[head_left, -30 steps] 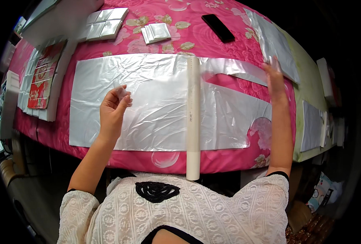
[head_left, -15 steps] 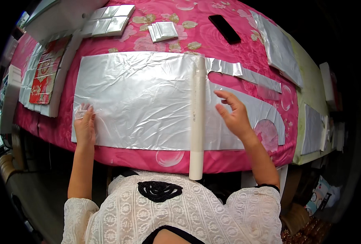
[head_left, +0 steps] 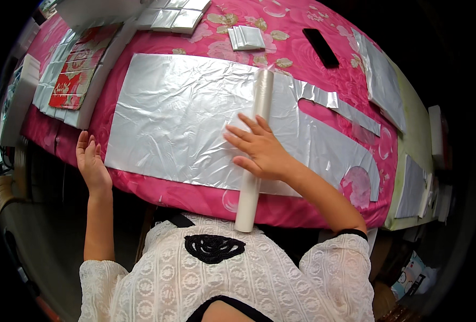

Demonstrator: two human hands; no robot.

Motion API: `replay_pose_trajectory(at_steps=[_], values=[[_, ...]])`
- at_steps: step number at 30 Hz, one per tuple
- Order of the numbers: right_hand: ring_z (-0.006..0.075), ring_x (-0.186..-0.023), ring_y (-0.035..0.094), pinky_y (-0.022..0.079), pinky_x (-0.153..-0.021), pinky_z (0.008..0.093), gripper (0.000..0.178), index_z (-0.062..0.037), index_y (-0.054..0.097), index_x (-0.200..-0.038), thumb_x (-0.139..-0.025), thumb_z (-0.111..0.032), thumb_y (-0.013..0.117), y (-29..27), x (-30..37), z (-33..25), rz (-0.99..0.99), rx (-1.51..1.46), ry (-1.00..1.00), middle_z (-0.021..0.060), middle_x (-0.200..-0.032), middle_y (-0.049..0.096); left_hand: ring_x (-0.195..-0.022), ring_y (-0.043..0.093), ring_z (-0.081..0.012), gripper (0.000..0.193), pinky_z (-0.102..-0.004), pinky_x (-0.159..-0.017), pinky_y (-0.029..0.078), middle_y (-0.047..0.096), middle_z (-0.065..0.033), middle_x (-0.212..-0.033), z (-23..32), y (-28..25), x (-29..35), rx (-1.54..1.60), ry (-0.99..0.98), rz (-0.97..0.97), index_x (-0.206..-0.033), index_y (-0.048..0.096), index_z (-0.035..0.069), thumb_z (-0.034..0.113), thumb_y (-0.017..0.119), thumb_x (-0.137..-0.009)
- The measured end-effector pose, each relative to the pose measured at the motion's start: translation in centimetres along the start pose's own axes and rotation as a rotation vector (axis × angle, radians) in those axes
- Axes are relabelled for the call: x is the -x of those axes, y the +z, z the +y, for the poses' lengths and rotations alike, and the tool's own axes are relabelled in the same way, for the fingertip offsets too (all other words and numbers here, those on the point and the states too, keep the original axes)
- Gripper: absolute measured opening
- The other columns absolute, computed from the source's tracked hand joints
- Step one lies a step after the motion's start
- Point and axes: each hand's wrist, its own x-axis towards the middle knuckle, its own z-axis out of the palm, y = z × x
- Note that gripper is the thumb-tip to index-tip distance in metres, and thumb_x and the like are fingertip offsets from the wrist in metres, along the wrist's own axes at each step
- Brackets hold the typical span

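Note:
A wide silver plastic sheet (head_left: 165,115) lies flat in front of me, with a curved cut-out and strap-like ends at its right. Across it rests a pale roll (head_left: 264,90) with shiny clear film around it, its near end reaching over the table edge toward my shirt. My right hand (head_left: 260,152) lies over the middle of the roll, fingers spread and palm down. Off the sheet's left edge, my left hand (head_left: 94,166) is raised beside the table with its fingers loosely extended, holding nothing.
Folded silver packets (head_left: 173,19) sit at the back left, and a small pile of packets (head_left: 246,38) at the back centre. A black phone (head_left: 320,48) lies further right. At the left, a red patterned piece (head_left: 77,80) tops a stack. Another silver sheet (head_left: 380,86) lies far right.
My right hand has moved left and come down onto the roll, which now tilts slightly. My left hand has let go of the clear film at the sheet's left edge and drawn away leftward.

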Motion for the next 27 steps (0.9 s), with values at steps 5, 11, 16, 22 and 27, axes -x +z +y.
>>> replay_pose_trajectory(at_steps=[5,11,16,22,27], values=[[0.0308,-0.123,0.043,0.034,-0.102,0.0394,0.039,-0.0057,0.055,-0.122,-0.090,-0.027,0.051,-0.4,-10.0,-9.1,-0.150,-0.910,-0.313,0.0136,-0.126,0.054,-0.111,0.045,-0.0128,0.039,-0.0255,-0.093,0.037,0.046,-0.0049,-0.125,1.6,1.1,1.2,0.027,-0.006,-0.173,-0.126,0.044,0.001,0.007,0.051,-0.088],[0.0304,-0.118,0.049,0.036,-0.101,0.0416,0.036,-0.0073,0.057,-0.118,-0.087,-0.024,0.056,0.5,-12.9,-5.0,0.206,-0.261,-0.354,0.0120,-0.121,0.057,-0.108,0.048,-0.0127,0.041,-0.0262,-0.097,0.036,0.045,-0.0069,-0.131,2.5,-3.4,2.9,-0.181,0.044,-0.306,-0.127,0.044,0.001,0.001,0.049,-0.087],[0.0293,-0.132,0.031,0.021,-0.110,0.0439,0.052,-0.0107,0.045,-0.132,-0.088,-0.036,0.051,4.2,-15.5,-3.7,0.065,0.068,-0.353,0.0094,-0.137,0.043,-0.101,0.050,-0.0132,0.041,-0.0257,-0.087,0.043,0.043,-0.0084,-0.127,2.0,-6.1,5.5,-0.362,0.076,-0.379,-0.123,0.045,0.001,-0.003,0.053,-0.083],[0.0300,-0.134,0.027,0.018,-0.111,0.0455,0.053,-0.0124,0.042,-0.134,-0.088,-0.039,0.047,7.8,-24.3,-7.7,0.052,0.049,-0.378,0.0089,-0.140,0.040,-0.095,0.053,-0.0270,0.073,-0.0363,-0.083,0.044,0.048,-0.0163,-0.113,2.2,-5.3,7.3,-0.981,0.257,-0.440,-0.131,0.034,-0.001,0.020,0.073,-0.072],[0.0373,-0.137,0.014,0.011,-0.111,0.0469,0.070,-0.0053,0.025,-0.141,-0.081,-0.026,0.054,10.6,-26.8,-10.7,0.337,-0.114,-0.121,0.0226,-0.145,0.022,-0.088,0.058,-0.0219,0.083,-0.0333,-0.078,0.047,0.057,-0.0096,-0.097,2.4,-5.0,6.3,-0.957,-0.037,-0.437,-0.134,0.031,-0.001,0.013,0.078,-0.067]])
